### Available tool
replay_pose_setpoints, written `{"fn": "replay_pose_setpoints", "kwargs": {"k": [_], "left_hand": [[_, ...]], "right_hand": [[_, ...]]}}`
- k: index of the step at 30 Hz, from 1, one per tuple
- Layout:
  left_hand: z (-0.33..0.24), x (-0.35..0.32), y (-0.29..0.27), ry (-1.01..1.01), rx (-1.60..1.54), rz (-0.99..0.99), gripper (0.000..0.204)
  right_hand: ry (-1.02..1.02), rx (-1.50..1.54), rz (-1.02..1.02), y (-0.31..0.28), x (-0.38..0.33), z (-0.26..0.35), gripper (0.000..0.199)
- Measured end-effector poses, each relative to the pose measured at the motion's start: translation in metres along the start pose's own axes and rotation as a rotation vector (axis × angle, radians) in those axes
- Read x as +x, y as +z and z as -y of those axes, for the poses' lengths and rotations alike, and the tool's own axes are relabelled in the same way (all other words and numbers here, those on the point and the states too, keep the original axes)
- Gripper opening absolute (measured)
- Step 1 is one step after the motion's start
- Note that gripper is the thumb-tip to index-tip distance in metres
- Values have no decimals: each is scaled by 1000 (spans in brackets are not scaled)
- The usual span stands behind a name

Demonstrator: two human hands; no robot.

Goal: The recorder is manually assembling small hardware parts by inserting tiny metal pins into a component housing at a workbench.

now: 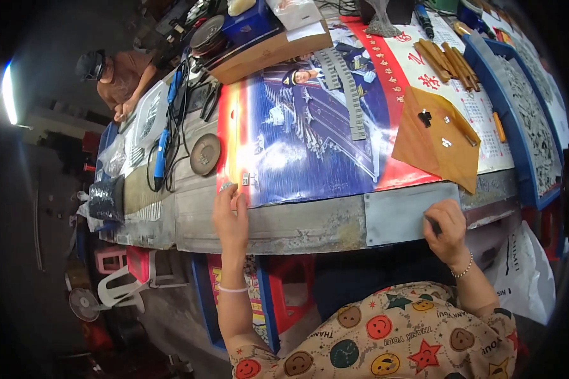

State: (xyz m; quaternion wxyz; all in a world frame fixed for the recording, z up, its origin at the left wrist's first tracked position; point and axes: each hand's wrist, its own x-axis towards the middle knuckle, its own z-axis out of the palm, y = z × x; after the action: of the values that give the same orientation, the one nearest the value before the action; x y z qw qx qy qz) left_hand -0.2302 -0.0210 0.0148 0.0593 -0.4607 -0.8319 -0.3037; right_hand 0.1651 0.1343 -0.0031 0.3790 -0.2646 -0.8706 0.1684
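My left hand (229, 211) is at the near left corner of a glossy poster (335, 169), thumb and fingers pinching a small silvery metal piece (226, 186). Beside its fingertips lies another pair of small metal parts (250, 179). My right hand (447, 230) is closed over the right part of a grey plate (392, 215) at the table's front edge. Something dark shows between its curled fingers, too hidden to name. Beyond it is a piece of brown paper (417, 151) with small dark and white bits on it.
A row of grey pieces (346, 88) runs across the poster. Brown sticks (446, 63) lie near a blue tray (531, 158) of metal parts at right. Left are a round dish (205, 165), pliers (210, 102) and blue-handled tools (161, 155). Another person (125, 82) sits at far left.
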Motion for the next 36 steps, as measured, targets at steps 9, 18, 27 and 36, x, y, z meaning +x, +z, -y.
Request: {"fn": "replay_pose_setpoints", "kwargs": {"k": [9,18,27,36], "left_hand": [[-11,27,42,214,807,85,15],[-50,8,22,-121,-192,190,40],[-147,-78,60,-682,-2149,474,46],[-164,-92,69,-520,-2051,420,40]], "right_hand": [[-17,-56,-58,2,-5,0,24],[-30,-6,-70,-3,-1,0,21],[703,1274,365,10,14,59,15],[1029,1743,444,16,29,65,24]]}}
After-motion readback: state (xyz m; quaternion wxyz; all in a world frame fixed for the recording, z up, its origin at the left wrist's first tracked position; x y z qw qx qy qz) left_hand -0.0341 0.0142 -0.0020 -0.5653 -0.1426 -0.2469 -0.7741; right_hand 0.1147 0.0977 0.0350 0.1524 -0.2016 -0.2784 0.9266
